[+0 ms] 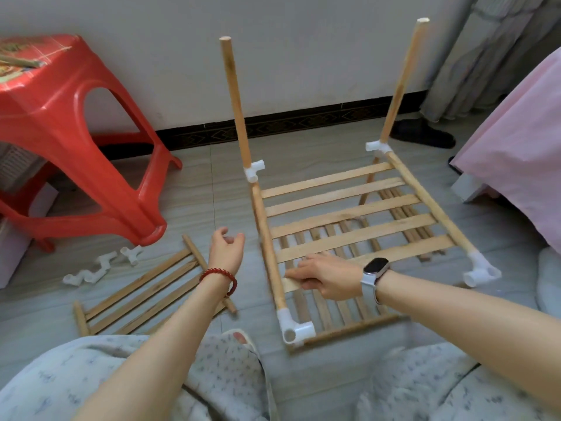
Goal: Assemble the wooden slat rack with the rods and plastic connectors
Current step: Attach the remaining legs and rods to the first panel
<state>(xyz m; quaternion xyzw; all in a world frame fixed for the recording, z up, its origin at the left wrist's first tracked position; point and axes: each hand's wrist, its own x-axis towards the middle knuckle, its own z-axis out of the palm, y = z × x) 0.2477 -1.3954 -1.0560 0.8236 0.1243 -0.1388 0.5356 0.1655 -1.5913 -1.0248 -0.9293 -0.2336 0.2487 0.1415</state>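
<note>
A wooden slat panel (349,214) is raised off the floor, with white plastic connectors at its corners, one at the near left (296,328) and one at the near right (481,270). Two rods stand upright from the far connectors, the left rod (235,104) and the right rod (402,77). My right hand (328,279) grips the nearest slat at its left end. My left hand (227,249) hovers empty with loosely curled fingers, just left of the panel's left side rod (268,244). A second slat panel (328,302) lies on the floor underneath.
A third slat panel (145,291) lies on the floor to the left, beside loose white connectors (100,267). A red plastic stool (76,141) stands at the left. A pink bedspread (516,141) hangs at the right, a dark slipper (422,133) by the wall.
</note>
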